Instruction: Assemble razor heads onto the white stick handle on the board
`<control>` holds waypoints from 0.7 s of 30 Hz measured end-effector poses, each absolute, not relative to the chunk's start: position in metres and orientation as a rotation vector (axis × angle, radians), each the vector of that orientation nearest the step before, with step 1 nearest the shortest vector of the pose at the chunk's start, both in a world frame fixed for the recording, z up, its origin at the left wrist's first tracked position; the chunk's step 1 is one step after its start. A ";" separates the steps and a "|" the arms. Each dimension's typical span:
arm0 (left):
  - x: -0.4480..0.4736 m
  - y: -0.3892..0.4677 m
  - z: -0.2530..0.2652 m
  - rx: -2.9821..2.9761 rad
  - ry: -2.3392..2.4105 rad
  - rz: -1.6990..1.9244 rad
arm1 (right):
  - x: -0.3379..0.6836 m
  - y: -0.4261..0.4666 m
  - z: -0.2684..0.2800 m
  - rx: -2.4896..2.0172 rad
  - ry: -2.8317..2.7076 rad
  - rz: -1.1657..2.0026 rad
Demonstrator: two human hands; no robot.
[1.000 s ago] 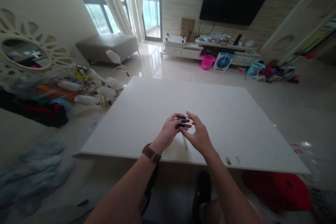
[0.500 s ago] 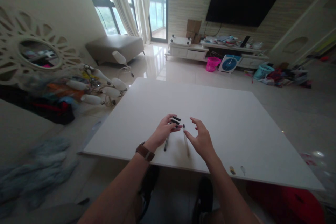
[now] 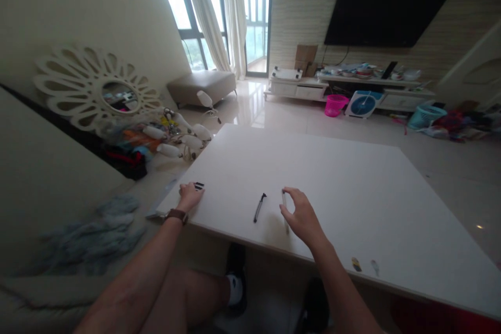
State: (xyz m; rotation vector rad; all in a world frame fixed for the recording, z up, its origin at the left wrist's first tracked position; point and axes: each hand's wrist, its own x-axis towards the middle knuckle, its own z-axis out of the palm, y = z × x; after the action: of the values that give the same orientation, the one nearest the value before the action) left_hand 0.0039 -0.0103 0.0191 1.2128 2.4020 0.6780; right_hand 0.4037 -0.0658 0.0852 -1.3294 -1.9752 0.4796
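Note:
At the left edge of the white table point(image 3: 332, 172), my left hand point(image 3: 190, 197) is closed on a small black-and-white striped object point(image 3: 199, 186), whose kind I cannot make out. My right hand point(image 3: 300, 213) is curved in a C shape at a slim pale stick point(image 3: 286, 222). Its fingertips are at the stick's upper end and the thumb is lower down, against its side. Between my hands a thin dark pen-like object point(image 3: 259, 208) with a black bent tip lies on the tabletop, touched by neither hand.
Near the table's front right edge lie a small yellow-and-black item point(image 3: 356, 264) and a small pale item point(image 3: 374, 267). A lamp with several white shades point(image 3: 191, 141) stands beyond the left edge. Grey cloth point(image 3: 105, 232) lies on the floor at left.
My left hand has moved left with the striped object, away from the dark pen-like object. My right hand has closed in on the pale stick. The view has shifted left.

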 end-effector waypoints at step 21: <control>0.190 -0.023 0.008 1.659 1.917 0.371 | 0.419 -0.079 0.083 -1.366 -2.152 0.517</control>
State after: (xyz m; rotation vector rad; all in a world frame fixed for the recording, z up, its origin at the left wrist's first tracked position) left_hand 0.1904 -0.0225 0.0076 1.6590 1.9173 0.3708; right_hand 0.4186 -0.0789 0.0834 -1.3656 -2.1524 0.5168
